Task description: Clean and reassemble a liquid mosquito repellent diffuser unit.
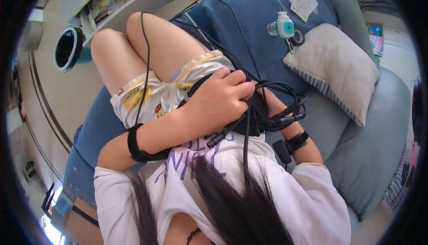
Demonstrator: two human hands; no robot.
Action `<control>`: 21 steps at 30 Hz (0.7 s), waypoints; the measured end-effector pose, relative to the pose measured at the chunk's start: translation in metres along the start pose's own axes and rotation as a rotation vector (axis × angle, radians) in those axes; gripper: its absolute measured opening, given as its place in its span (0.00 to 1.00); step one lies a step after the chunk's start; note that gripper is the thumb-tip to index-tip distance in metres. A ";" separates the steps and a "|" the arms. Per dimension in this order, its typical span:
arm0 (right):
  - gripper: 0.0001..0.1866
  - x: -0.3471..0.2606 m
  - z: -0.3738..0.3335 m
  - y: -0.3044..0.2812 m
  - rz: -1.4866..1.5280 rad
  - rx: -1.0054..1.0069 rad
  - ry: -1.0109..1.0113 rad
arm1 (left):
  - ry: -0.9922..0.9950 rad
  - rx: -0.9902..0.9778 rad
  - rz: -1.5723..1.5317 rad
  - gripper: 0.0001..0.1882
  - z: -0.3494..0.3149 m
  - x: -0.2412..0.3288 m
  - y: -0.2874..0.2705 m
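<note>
Across my lap, my left hand (218, 99) has its fingers curled closed around black cables at the edge of a coiled bundle. The cable bundle (285, 94) loops out to the right, and a loose end with a black plug (215, 140) hangs below my left wrist. Behind the loops lies my right hand (271, 104); its fingers are mostly covered by the cables and my left hand, so their grip is hidden. Under both hands sits a black pouch-like item (256, 127) at my waist. Black straps circle both forearms, the right one (298, 142) bearing a small black box.
I sit on a blue-covered sofa (223, 18). To the right are a beige cushion (332, 69), a white and teal device (284, 26), a black ring (298, 38) and a paper-like packet (303, 1). Cables trail over my legs. A lined bin (83, 51) stands beside an open drawer (138, 4).
</note>
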State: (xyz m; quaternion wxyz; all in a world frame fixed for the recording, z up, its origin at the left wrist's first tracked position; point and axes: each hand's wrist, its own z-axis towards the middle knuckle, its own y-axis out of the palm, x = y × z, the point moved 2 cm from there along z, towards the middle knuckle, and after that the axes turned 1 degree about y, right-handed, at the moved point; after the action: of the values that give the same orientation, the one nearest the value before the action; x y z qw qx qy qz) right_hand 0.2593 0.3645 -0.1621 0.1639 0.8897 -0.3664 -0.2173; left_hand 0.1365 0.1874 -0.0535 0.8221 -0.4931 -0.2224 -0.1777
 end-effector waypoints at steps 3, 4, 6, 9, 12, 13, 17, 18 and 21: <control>0.13 0.003 0.000 -0.005 -0.041 -0.060 -0.039 | -0.028 -0.012 -0.087 0.04 0.001 0.001 -0.003; 0.13 0.003 0.000 -0.006 -0.186 -0.044 -0.167 | 0.000 0.004 -0.038 0.04 0.001 0.002 -0.002; 0.13 -0.003 -0.012 0.013 -0.173 -0.054 -0.167 | 0.033 0.022 0.026 0.04 0.003 0.002 0.000; 0.13 0.001 -0.010 0.008 -0.289 -0.083 -0.315 | 0.060 -0.025 0.044 0.05 0.004 0.003 -0.005; 0.12 -0.001 -0.016 0.017 -0.026 -0.154 -0.129 | 0.072 -0.057 0.051 0.06 0.002 0.004 -0.005; 0.12 -0.001 -0.015 0.014 -0.027 -0.153 -0.130 | 0.073 -0.055 0.051 0.06 0.002 0.005 -0.004; 0.12 0.002 -0.010 0.007 -0.085 -0.153 -0.143 | 0.070 -0.060 0.057 0.06 0.002 0.006 -0.004; 0.12 0.002 -0.009 0.007 -0.084 -0.131 -0.163 | 0.062 -0.050 0.054 0.06 0.001 0.006 -0.003; 0.12 0.000 -0.014 0.015 -0.058 -0.110 -0.100 | 0.052 -0.038 0.046 0.06 -0.001 0.006 -0.002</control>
State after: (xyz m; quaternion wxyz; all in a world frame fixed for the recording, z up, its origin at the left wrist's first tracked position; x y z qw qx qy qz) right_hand 0.2583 0.3561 -0.1436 0.1876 0.8776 -0.3358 -0.2861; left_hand 0.1407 0.1854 -0.0495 0.8219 -0.5090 -0.1860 -0.1756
